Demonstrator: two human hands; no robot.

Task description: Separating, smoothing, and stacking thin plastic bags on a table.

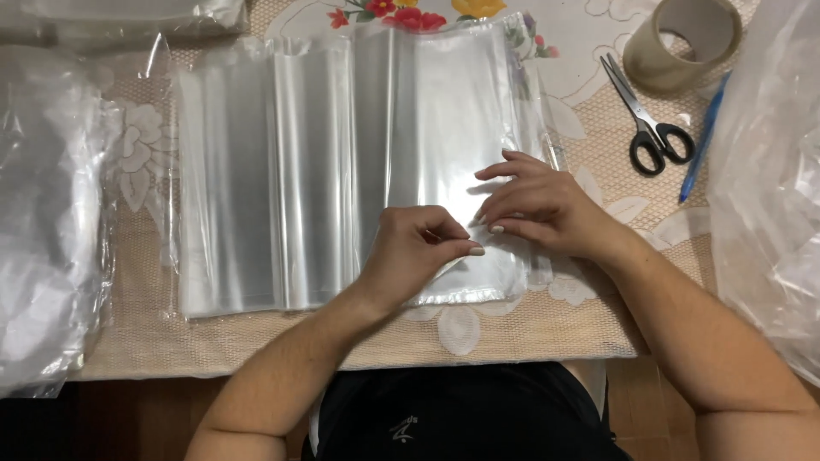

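Hands meet at frame centre on a stack of clear plastic bags: left hand pinches a bag edge, right hand presses with fingers loosely spread. Scissors lie upper right.

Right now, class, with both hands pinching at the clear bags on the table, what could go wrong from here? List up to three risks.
1. The left hand and right hand pinch at the top of a slippery stack of clear plastic bags; several sheets may lift together.
2. The stack is fanned unevenly, so a tug could slide it apart.
3. The scissors lie beside the right forearm and could be knocked.
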